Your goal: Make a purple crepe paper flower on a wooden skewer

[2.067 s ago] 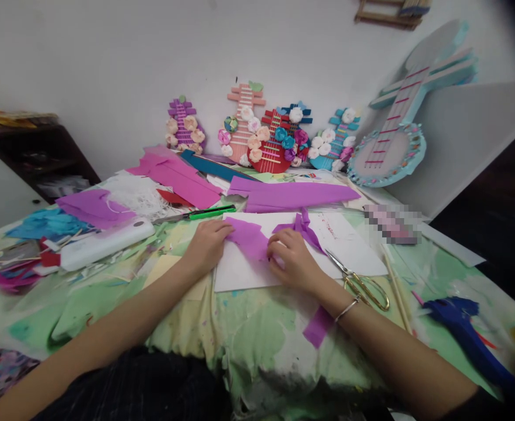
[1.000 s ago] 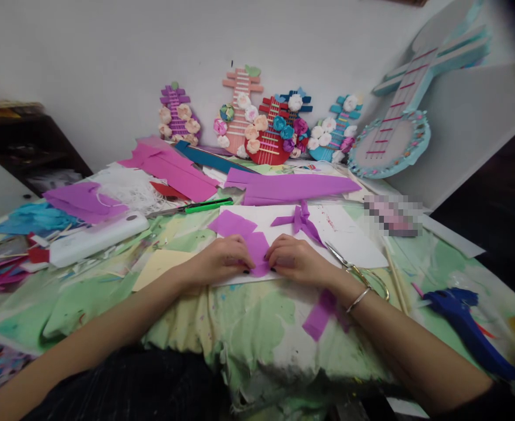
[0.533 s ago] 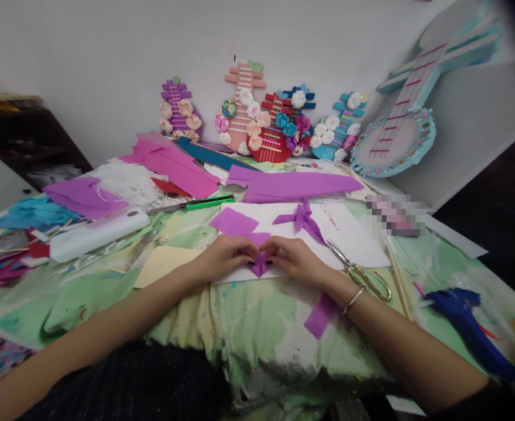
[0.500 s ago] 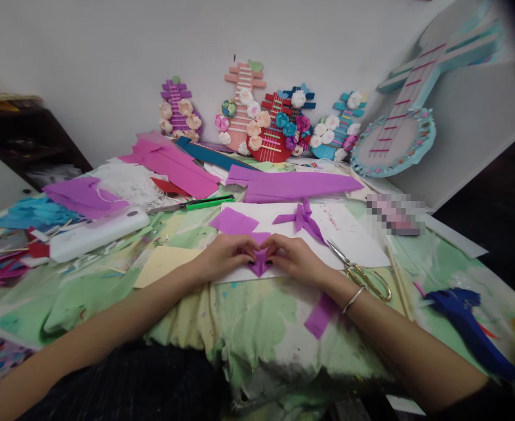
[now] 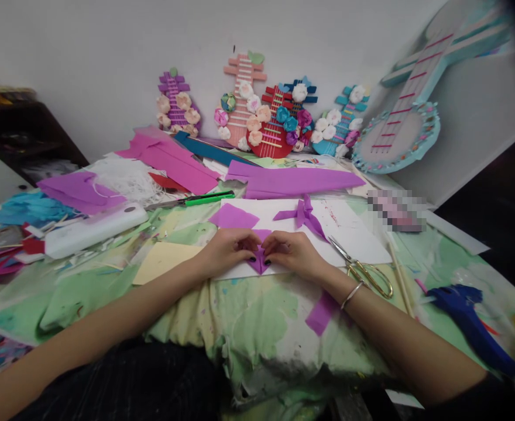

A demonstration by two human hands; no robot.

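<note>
1. Fingers [image 5: 244, 235] of the left hand [image 5: 225, 248] curl toward the thumb, pinching one side of a small purple piece [image 5: 261, 268].
2. On the other side, the right hand [image 5: 295, 251] pinches the same piece between thumb and fingertips; the hands nearly meet.
3. This purple piece is over the near edge of a white sheet [image 5: 363, 237], its lower end coming to a point.
4. Just beyond the left hand lies a flat purple square [image 5: 235, 216], partly on the sheet.
5. Beyond the right hand, a twisted purple strip [image 5: 305, 216] rests on the sheet.
6. Gold-handled scissors [image 5: 376, 278] lie beside the right wrist, which wears a bracelet [image 5: 352, 295].
7. Partly beneath the right forearm is a purple scrap [image 5: 321, 314]; farther right lies a blue glue gun [image 5: 463, 313].
</note>
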